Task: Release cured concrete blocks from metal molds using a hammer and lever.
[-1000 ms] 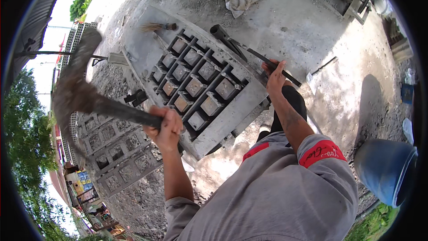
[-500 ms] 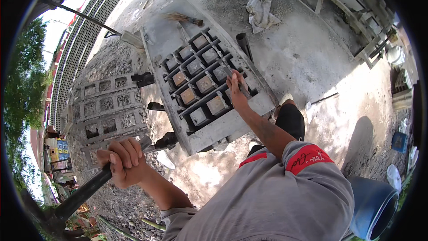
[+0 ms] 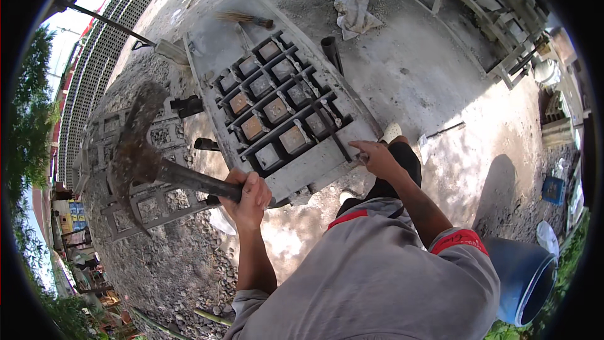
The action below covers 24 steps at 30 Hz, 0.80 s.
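My left hand [image 3: 248, 198] is closed around the dark handle of a pickaxe [image 3: 139, 157], raised at the left. Its rusty curved head is slightly blurred and hangs over a row of grey cast blocks. At the right side of a metal block mould [image 3: 275, 111], my right hand [image 3: 380, 160] is closed, its index finger pointing left. A dark straight bar [image 3: 333, 132] lies across the mould's near right corner, its end by those fingertips. What the fingers hold, if anything, is hidden. Square grey and orange-brown pieces fill the mould's grid.
A stick brush [image 3: 245, 19] lies on the far end of the mould table. A shovel [image 3: 168, 50] leans at its left corner. Cast blocks [image 3: 151, 204] rest on gravel at left. A crumpled sack [image 3: 355, 9] lies beyond; a blue drum [image 3: 516, 280] stands at lower right.
My left hand has swung the pickaxe up and to the right, bringing its head into view. My right hand has moved off the grid toward me and right; the dark bar's near end shows.
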Motion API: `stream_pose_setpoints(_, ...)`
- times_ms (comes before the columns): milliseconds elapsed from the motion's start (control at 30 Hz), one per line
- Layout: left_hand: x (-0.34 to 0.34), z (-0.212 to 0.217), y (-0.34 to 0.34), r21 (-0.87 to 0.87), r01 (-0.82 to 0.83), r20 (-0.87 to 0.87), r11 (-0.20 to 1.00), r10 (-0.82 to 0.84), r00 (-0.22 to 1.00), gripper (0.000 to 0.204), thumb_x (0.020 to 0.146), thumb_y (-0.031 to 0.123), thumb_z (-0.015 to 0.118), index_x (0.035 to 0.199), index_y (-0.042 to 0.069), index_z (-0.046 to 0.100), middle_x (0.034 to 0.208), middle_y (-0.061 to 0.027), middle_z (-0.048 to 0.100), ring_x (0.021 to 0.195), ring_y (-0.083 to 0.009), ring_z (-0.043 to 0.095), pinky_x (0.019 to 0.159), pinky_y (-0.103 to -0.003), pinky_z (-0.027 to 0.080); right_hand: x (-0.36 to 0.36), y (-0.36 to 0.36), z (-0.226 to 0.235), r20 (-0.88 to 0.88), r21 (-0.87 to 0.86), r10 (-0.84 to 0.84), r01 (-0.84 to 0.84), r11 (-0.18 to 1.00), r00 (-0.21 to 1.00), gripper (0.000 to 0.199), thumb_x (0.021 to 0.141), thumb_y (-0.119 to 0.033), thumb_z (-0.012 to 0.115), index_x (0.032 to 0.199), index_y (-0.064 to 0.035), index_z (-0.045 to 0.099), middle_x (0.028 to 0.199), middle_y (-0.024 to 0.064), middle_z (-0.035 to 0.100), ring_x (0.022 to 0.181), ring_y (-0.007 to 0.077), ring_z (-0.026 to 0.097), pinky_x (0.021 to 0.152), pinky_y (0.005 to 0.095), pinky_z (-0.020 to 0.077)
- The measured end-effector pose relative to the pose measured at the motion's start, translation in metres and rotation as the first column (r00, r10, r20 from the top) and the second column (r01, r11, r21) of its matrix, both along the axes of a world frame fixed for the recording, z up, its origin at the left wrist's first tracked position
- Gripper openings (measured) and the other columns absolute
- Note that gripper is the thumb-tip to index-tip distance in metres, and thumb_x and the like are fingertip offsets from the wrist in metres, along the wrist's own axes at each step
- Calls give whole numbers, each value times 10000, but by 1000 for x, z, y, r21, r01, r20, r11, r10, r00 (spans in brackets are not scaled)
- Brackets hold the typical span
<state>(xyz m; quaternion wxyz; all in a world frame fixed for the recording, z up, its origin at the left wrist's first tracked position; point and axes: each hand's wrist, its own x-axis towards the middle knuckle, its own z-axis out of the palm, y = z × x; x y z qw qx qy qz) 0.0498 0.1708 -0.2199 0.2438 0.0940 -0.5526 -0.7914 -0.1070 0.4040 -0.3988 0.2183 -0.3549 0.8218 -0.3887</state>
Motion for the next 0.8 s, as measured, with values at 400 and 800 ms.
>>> stream_pose_setpoints(400,-63,-162,53,-285,256,641,924,-15,767,407,930,403,388,807,31,499,693,-26,487,652,-87,436,587,-246,365,78,-84,32,963,-122,235,568,814,-129,659,838,-597,418,1237,-75,374,1077,77,517,964,203,535,803,324,438)
stream_pose_setpoints(800,-142,153,47,155,176,-945,972,95,312,507,859,538,430,924,43,517,636,-41,450,599,-88,461,458,-179,336,-23,-107,314,-498,-860,-107,-475,184,861,709,483,-351,796,1044,-84,455,816,30,503,788,230,544,651,364,487)
